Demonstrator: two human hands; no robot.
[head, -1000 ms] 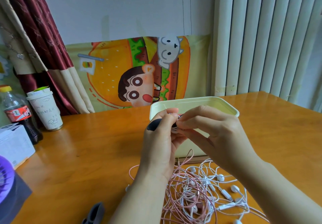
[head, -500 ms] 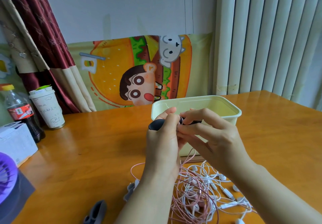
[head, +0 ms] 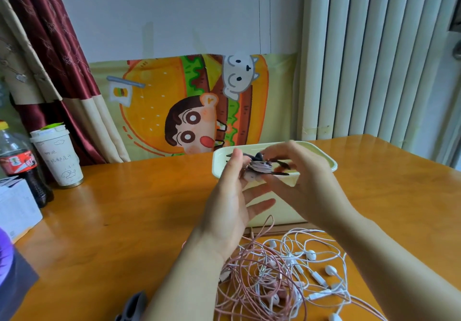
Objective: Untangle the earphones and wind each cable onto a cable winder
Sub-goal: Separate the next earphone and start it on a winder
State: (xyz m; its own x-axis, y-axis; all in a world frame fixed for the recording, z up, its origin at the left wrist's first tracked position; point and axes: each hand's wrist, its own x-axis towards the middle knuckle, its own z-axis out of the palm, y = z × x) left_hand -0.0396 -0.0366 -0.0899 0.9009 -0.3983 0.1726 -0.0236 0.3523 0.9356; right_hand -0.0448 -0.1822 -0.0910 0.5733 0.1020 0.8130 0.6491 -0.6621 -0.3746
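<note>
A dark cable winder with pink cable wound on it hangs over the pale green box. My right hand pinches the winder from the right. On its left side my left hand touches it with raised fingertips, the lower fingers spread straight. On the table in front lies a tangle of pink earphones and white earphones. My left forearm hides part of the pink loops. A second grey winder lies at the bottom edge.
A paper cup and a cola bottle stand at the far left, with a white carton in front of them. A purple object sits at the left edge. Curtains and a cartoon cloth back the wooden table.
My left hand has gone from curled round the winder to spread fingers. The winder now lies flatter over the box, held mainly by my right hand.
</note>
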